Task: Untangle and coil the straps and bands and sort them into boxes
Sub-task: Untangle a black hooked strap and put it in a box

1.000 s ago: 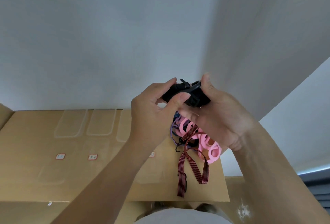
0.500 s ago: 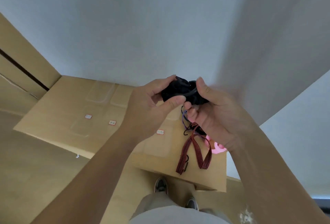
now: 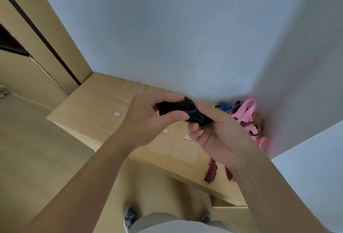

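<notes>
A bundled black strap (image 3: 182, 111) with a plastic buckle is held in front of me above the cardboard box top. My left hand (image 3: 148, 119) grips its left end, thumb over the front. My right hand (image 3: 219, 136) grips its right end with curled fingers. Behind my right hand lies a tangle on the box: pink bands (image 3: 245, 113), a blue strap (image 3: 223, 106), a purple band (image 3: 235, 107). A red-and-black striped strap (image 3: 210, 170) hangs toward the box's near edge, partly hidden by my right wrist.
The large cardboard box (image 3: 96, 106) stands against a white wall, with clear tape and small red-edged labels (image 3: 116, 114) on top. More cardboard boxes (image 3: 33, 61) stand at the left. My shoes (image 3: 130, 216) are on the tan floor below.
The view has swung left and down, so the box and tangle now lie further right. Both hands keep gripping the black strap, now lower and nearer the wall.
</notes>
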Demonstrator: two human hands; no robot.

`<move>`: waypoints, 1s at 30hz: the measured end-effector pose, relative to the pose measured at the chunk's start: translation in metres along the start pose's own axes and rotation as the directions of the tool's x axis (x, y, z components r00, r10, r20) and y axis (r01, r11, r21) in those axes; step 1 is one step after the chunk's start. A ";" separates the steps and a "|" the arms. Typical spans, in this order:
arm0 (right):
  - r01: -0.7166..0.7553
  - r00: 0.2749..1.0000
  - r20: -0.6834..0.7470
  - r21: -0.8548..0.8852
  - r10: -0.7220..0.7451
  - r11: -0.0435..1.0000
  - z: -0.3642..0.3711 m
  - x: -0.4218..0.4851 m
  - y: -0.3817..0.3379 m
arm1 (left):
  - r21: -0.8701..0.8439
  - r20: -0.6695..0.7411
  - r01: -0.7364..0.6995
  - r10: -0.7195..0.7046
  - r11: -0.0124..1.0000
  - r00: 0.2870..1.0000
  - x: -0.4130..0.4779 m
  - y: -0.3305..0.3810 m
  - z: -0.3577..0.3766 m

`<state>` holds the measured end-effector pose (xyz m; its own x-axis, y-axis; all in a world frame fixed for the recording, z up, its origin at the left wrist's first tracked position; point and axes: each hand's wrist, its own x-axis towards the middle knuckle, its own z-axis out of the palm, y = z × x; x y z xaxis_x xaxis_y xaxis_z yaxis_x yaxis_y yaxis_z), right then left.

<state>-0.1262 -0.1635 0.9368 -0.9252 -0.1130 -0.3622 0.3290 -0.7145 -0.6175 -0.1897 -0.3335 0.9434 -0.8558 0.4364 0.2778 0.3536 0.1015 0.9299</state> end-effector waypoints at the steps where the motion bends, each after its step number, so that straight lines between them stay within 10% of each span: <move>1: -0.010 1.000 0.015 0.013 0.010 1.000 0.007 0.005 0.010 | -0.016 0.029 0.006 -0.006 1.000 1.000 -0.003 -0.003 -0.015; 9: 0.064 0.970 0.227 0.100 -0.086 0.993 0.082 0.067 0.079 | -0.378 -0.078 0.056 -0.092 0.924 0.993 -0.024 -0.040 -0.142; 16: 0.006 0.964 0.265 0.096 -0.031 0.995 0.152 0.110 0.150 | -0.328 0.013 0.066 -0.065 0.943 0.998 -0.034 -0.068 -0.252; 30: 0.065 0.992 -0.113 0.059 -0.058 0.996 0.185 0.166 0.193 | -0.616 0.093 0.392 -0.431 0.684 0.897 -0.025 -0.142 -0.257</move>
<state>-0.2513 -0.4478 0.8872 -0.9155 0.0068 -0.4024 0.2568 -0.7598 -0.5972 -0.3154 -0.5885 0.8667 -0.8854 0.4310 -0.1742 -0.3264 -0.3097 0.8930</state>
